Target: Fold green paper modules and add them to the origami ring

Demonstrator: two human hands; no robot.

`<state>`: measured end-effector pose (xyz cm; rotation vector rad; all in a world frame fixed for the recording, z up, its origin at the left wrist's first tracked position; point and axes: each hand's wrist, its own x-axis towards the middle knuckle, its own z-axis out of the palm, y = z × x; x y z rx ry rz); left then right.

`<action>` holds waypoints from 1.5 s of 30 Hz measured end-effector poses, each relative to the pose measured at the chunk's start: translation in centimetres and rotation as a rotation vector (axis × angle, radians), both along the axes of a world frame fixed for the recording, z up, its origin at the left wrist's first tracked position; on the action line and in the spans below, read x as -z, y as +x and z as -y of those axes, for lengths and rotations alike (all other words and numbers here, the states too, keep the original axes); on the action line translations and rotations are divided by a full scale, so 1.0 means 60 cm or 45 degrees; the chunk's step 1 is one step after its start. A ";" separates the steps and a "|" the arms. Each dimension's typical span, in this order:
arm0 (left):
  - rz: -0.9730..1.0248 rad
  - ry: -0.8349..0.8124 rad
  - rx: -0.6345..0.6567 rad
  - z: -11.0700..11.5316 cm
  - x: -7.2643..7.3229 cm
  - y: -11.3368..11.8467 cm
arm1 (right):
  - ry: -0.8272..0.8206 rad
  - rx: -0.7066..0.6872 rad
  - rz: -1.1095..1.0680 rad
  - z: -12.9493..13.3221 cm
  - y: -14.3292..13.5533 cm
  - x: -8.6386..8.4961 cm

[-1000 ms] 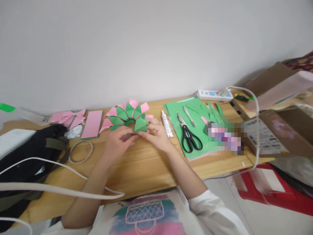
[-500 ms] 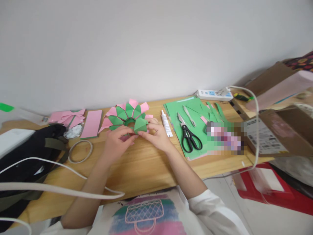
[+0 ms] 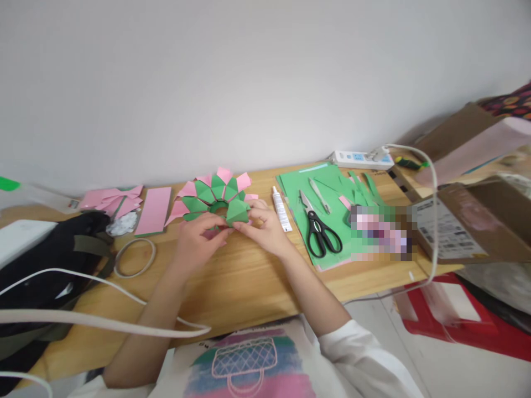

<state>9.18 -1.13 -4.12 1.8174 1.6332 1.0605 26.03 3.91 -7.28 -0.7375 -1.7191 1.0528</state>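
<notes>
Green-and-pink folded-paper ring (image 3: 218,187): located at the far middle of the pale brown wooden table (image 3: 244,287); formed of green facets with pink tips fanning outward; open at the centre; unable to tell whether resting on or lifted from the surface.
Left hand (image 3: 201,237): grasps the ring on its near side; fingers pinched together at the left edge of the nearest green facet.
Right hand (image 3: 267,228): grasps the same facet, thumb in front, other fingers behind and partly hidden.
White printed tube (image 3: 282,210): lies just right of the right hand, narrow end toward the wall.
Stacked green paper sheets (image 3: 292,185): lie right of the tube; carry black-handled metal scissors (image 3: 317,225), blades toward the wall, plus a slim pale pen-shaped tool (image 3: 319,196) and narrow green paper strips (image 3: 374,189).
Pink rectangular card (image 3: 153,211): lies just left of the ring.
Pink cut paper pieces (image 3: 112,200): lie beyond the card, farther left.
Off-white round hoop (image 3: 135,241): lies flat, between the card and the black fabric bag (image 3: 45,243).
White power strip (image 3: 352,160): placed along the wall, plug inserted at right.
</notes>
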 end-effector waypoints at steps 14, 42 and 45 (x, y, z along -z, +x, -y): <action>-0.017 0.005 0.003 -0.001 -0.001 0.001 | -0.001 0.027 0.051 0.001 0.001 -0.006; 0.040 -0.017 -0.009 -0.001 -0.001 0.003 | 0.020 0.040 0.056 0.002 0.002 -0.007; 0.039 -0.006 -0.015 -0.001 0.000 0.002 | 0.014 0.039 0.064 0.002 0.002 -0.009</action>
